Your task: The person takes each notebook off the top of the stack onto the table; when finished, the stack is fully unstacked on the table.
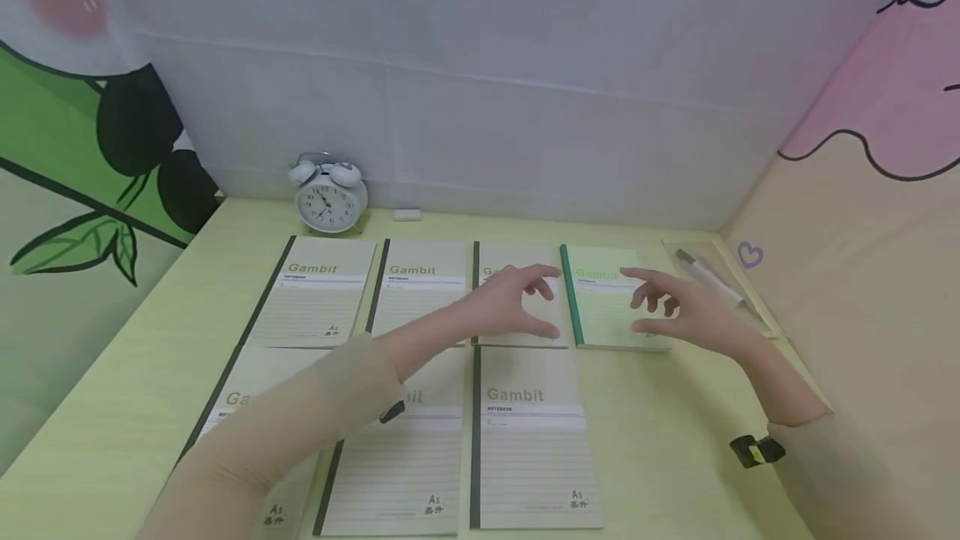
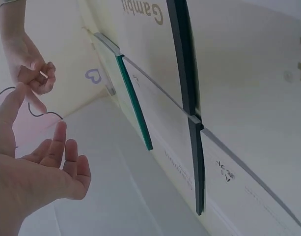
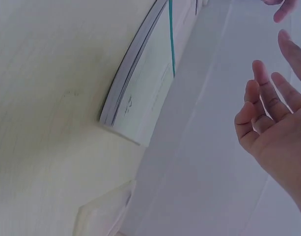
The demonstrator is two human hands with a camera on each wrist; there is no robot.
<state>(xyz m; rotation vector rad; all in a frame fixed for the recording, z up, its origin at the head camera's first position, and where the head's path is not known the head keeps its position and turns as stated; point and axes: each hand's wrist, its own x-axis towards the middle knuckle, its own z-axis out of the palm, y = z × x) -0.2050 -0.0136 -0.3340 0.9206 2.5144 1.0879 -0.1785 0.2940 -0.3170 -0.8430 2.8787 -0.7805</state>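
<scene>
My left hand hovers over a black-spined Gambit notebook in the far row, thumb and fingers parted and holding nothing. My right hand hangs over the right side of a green-spined notebook, its fingers loosely bent around bare air. Both palms face each other across a gap. In the right wrist view the right hand is clear of the green-spined notebook, whose edge shows several layers. The left wrist view has the left hand apart from the notebooks too.
More black-spined notebooks lie in two rows, among them one at near right and one at far left. A white alarm clock and a small white block stand at the back. A clear tray with a pen lies at right.
</scene>
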